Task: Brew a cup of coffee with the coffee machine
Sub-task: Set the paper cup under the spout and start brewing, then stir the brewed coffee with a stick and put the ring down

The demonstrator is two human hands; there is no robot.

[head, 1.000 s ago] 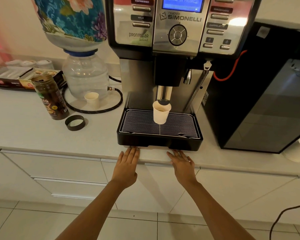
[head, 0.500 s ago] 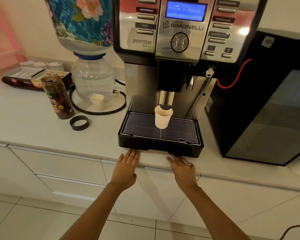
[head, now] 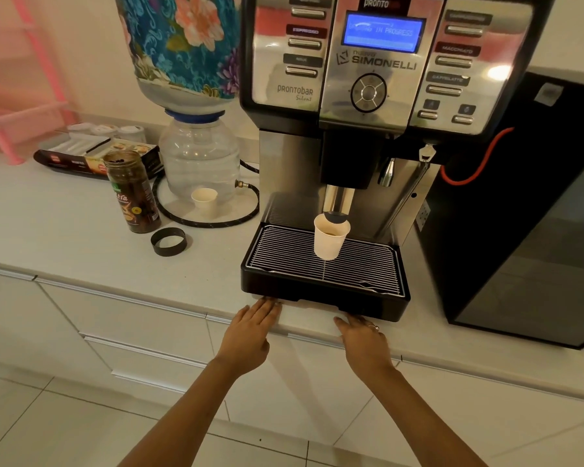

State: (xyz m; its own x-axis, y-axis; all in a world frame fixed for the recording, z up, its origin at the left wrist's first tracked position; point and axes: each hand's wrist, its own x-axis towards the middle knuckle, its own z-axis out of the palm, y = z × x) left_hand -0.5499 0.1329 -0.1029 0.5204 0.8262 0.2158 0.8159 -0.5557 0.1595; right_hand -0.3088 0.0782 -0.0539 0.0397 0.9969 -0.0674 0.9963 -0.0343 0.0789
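A steel and black coffee machine (head: pixel 368 89) stands on the white counter (head: pixel 64 227). Its blue screen (head: pixel 382 32) reads "in progress". A white paper cup (head: pixel 330 241) stands on the wire grid of the drip tray (head: pixel 277 288), right under the spout (head: pixel 337 203), with dark coffee in its bottom. My left hand (head: pixel 250 335) lies flat on the counter edge, fingertips at the tray's front left corner. My right hand (head: pixel 363 342), with a ring, lies flat below the tray's front right. Both hands hold nothing.
Left of the machine stand a water bottle in a floral cover on a clear base (head: pixel 198 163), a small paper cup (head: pixel 204 201), an open coffee jar (head: pixel 132 192) and its black lid ring (head: pixel 168 241). A black appliance (head: pixel 536 210) stands at the right. A tray of sachets (head: pixel 88 156) lies at the back left.
The view has tilted up and shifted right, so more of the machine's panel shows. My hands stay flat at the counter edge. The cup has not moved.
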